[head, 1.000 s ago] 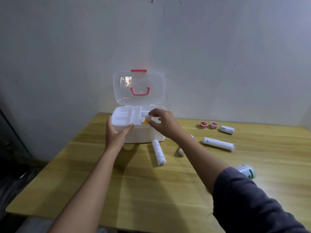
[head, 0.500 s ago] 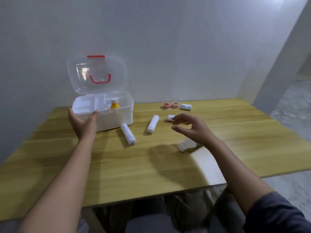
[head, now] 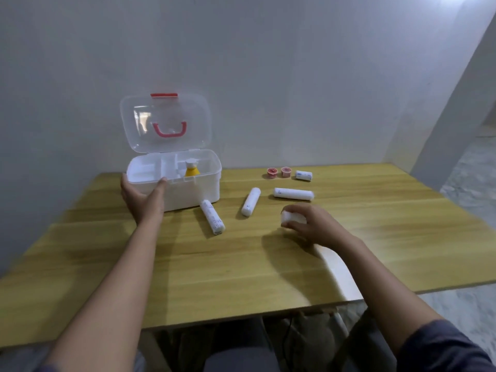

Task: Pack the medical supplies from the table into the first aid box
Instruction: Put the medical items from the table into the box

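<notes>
The white first aid box (head: 204, 187) stands open at the table's back left, its clear lid (head: 165, 122) upright. A small yellow bottle with a white cap (head: 192, 169) stands inside its right compartment. My left hand (head: 143, 198) grips the box's front left wall. My right hand (head: 312, 224) rests on the table to the right and closes around a white bottle (head: 288, 216). Three white bandage rolls lie between: one (head: 212, 216) by the box, one (head: 251, 201) in the middle, one (head: 293, 194) further right.
At the back right sit two small pink tape rolls (head: 278, 172) and a short white roll (head: 303, 175). The wooden table (head: 214, 269) ends close to my body; a white chair part (head: 336, 272) overlaps its front edge. A grey wall stands behind.
My right hand left the yellow bottle in the box, swung right and down, and closed on the white bottle. My left hand stayed on the box. The camera turned right.
</notes>
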`<act>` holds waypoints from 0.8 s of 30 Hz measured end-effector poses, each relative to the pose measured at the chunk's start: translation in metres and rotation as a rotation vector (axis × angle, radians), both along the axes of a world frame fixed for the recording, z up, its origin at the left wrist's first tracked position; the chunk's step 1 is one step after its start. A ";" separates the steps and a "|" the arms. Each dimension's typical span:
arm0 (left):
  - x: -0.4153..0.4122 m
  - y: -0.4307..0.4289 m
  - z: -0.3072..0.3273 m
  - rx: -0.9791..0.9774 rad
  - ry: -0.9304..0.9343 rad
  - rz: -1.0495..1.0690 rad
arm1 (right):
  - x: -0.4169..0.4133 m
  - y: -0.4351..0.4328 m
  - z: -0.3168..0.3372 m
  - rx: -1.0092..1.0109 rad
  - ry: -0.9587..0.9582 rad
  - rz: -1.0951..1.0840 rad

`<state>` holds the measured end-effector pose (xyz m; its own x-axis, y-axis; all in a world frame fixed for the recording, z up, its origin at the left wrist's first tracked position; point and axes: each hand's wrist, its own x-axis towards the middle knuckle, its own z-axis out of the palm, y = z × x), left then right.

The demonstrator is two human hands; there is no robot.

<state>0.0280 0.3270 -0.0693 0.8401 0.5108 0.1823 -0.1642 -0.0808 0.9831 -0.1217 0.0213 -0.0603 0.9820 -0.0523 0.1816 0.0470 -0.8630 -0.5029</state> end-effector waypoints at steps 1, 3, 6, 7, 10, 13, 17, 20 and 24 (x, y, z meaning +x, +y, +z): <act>-0.001 0.001 0.002 0.003 0.000 -0.002 | 0.006 0.006 0.007 0.111 -0.059 0.000; 0.000 0.002 0.003 0.006 -0.006 -0.006 | 0.021 0.019 0.025 0.284 -0.174 0.006; -0.001 0.006 0.004 0.027 -0.008 -0.013 | 0.049 0.041 0.053 0.488 -0.330 0.024; -0.001 0.008 0.003 0.039 0.000 -0.027 | 0.057 0.049 0.062 0.565 -0.380 0.024; 0.002 0.017 0.003 0.054 0.034 -0.084 | 0.085 0.073 0.087 0.728 -0.500 0.021; 0.007 0.027 0.008 0.051 0.064 -0.162 | 0.112 0.094 0.102 0.792 -0.542 0.056; 0.010 0.031 0.011 0.048 0.105 -0.225 | 0.139 0.117 0.102 0.702 -0.500 0.135; 0.011 0.035 0.009 0.062 0.121 -0.254 | 0.150 0.126 0.096 0.590 -0.450 0.204; 0.010 0.038 0.014 0.070 0.136 -0.286 | 0.163 0.127 0.084 0.464 -0.348 0.268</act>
<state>0.0379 0.3651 -0.0551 0.9669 0.2409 0.0847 -0.0571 -0.1191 0.9912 0.0410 0.1481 0.0240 0.8595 0.0369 0.5098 0.4589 -0.4948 -0.7379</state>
